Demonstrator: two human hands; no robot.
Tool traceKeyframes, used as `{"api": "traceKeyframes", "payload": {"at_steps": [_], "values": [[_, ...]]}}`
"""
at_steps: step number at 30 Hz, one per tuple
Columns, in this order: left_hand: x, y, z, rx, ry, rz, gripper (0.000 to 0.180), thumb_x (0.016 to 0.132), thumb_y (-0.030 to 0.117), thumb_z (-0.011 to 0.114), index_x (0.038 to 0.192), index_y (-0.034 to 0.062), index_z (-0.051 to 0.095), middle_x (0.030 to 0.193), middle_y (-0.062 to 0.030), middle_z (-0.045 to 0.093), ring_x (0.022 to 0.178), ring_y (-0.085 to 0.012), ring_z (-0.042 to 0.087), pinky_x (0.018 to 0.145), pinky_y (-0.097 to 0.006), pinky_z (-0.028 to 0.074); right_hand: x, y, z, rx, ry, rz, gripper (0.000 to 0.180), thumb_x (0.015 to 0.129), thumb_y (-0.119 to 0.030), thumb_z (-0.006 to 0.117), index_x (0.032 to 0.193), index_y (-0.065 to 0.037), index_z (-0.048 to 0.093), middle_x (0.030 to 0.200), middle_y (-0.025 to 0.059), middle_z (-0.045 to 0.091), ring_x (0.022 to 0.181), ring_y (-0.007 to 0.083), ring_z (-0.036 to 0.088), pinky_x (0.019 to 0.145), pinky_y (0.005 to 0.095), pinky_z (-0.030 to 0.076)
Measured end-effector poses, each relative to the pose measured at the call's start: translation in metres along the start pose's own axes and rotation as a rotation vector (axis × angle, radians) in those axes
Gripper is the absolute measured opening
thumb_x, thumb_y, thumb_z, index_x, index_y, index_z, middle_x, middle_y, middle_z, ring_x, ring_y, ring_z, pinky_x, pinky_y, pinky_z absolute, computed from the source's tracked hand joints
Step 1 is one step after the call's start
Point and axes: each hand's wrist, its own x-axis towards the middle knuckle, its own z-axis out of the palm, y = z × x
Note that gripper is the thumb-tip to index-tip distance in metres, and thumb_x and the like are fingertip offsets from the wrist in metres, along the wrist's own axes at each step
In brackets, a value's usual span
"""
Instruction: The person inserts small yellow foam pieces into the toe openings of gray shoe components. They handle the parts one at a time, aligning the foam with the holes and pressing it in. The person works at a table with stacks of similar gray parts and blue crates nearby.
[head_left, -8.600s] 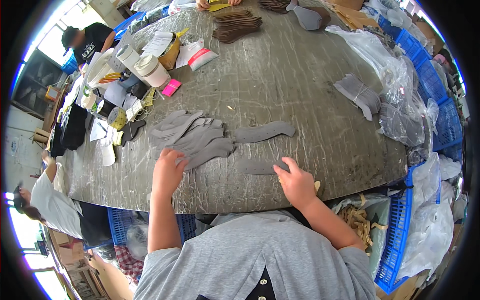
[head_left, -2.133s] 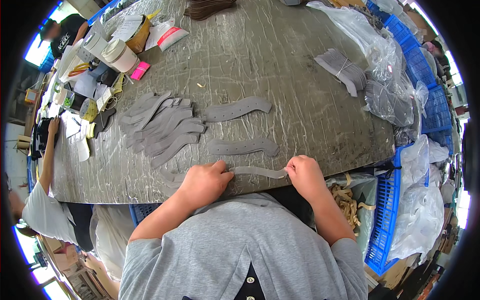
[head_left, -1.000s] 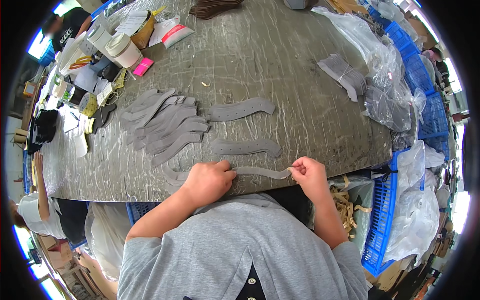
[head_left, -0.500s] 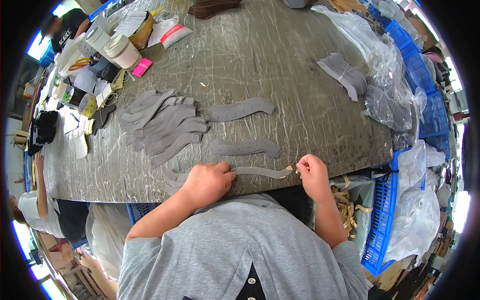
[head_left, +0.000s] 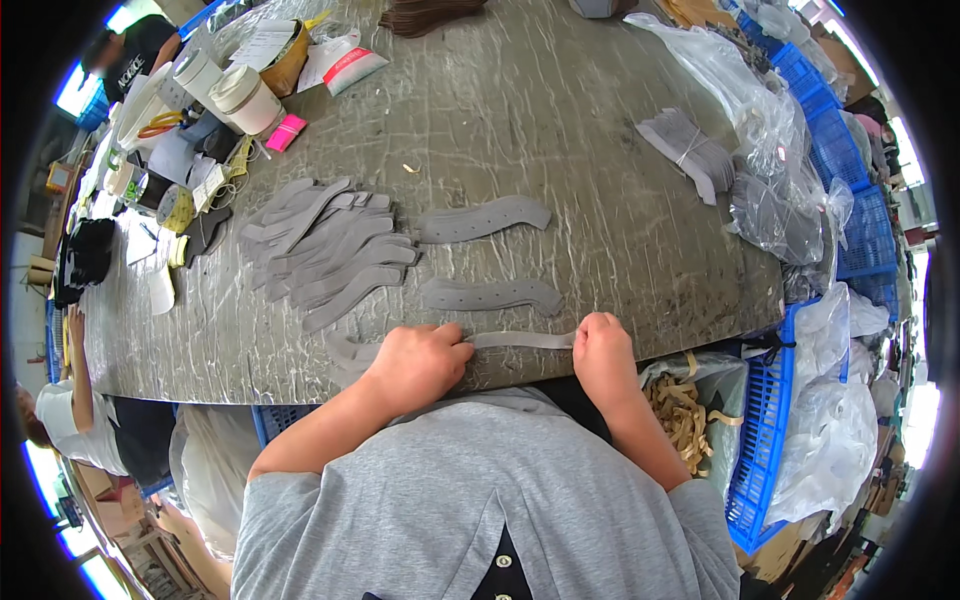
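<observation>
A thin curved grey strip point(head_left: 523, 341) lies along the near edge of the table. My left hand point(head_left: 418, 362) is closed over its middle, fingers curled and holding it against the table. At its right end, my right hand point(head_left: 603, 352) pinches the tip, which the fingers hide. Just beyond my hands lie two wider grey curved pieces with small holes, a nearer one point(head_left: 495, 295) and a farther one point(head_left: 485, 219). To their left, a loose heap of similar grey strips point(head_left: 330, 245) spreads over the table.
A tied grey bundle point(head_left: 687, 152) lies at the right beside clear plastic bags point(head_left: 775, 205). Below the table edge, a bag of beige scraps point(head_left: 684, 420) stands next to a blue crate point(head_left: 760, 440). Jars point(head_left: 245, 100) and papers crowd the far left. Another person point(head_left: 75, 415) is at the left.
My right hand has moved left onto the strip's right end, covering the beige tip that showed before. My left hand stays in nearly the same place.
</observation>
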Motion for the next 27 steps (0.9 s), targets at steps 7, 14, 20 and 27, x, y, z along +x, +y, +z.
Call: {"api": "traceKeyframes", "payload": {"at_steps": [7,14,20,27], "values": [[-0.002,-0.003,0.005,-0.011,0.032,0.008,0.013,0.078,0.015,0.066,0.091,0.0112,0.069,0.083,-0.0046,0.058,0.071,-0.0243,0.064,0.057,-0.039,0.053,0.005,0.023,-0.014,0.467,-0.081,0.328,0.007,0.087,-0.003,0.063,0.087,0.003,0.06,0.079,0.0153,0.063,0.062,0.0231,0.065,0.053,0.0331,0.051],[-0.002,-0.003,0.005,-0.001,0.016,0.014,0.014,0.078,0.015,0.066,0.091,0.0106,0.069,0.083,-0.0052,0.058,0.073,-0.0245,0.064,0.058,-0.039,0.053,0.0,0.021,-0.016,0.391,0.019,0.044,0.008,0.087,-0.001,0.065,0.091,0.004,0.061,0.081,0.0125,0.062,0.06,0.0205,0.064,0.051,0.0288,0.05],[-0.003,-0.003,0.006,-0.01,0.036,0.025,0.014,0.078,0.014,0.067,0.091,0.0103,0.069,0.083,-0.0052,0.059,0.074,-0.0244,0.064,0.058,-0.038,0.053,0.0,0.033,-0.02,0.49,-0.005,0.17,0.004,0.088,0.002,0.061,0.086,0.004,0.059,0.08,0.0107,0.06,0.063,0.0186,0.066,0.053,0.029,0.051],[-0.003,-0.001,0.006,-0.009,0.036,0.007,0.015,0.077,0.013,0.066,0.092,0.0098,0.068,0.083,-0.0051,0.059,0.073,-0.0248,0.065,0.058,-0.039,0.053,-0.016,0.104,-0.068,0.05,0.489,-0.038,0.004,0.088,0.001,0.06,0.092,0.001,0.059,0.078,0.01,0.062,0.065,0.021,0.066,0.061,0.0316,0.055]]}}
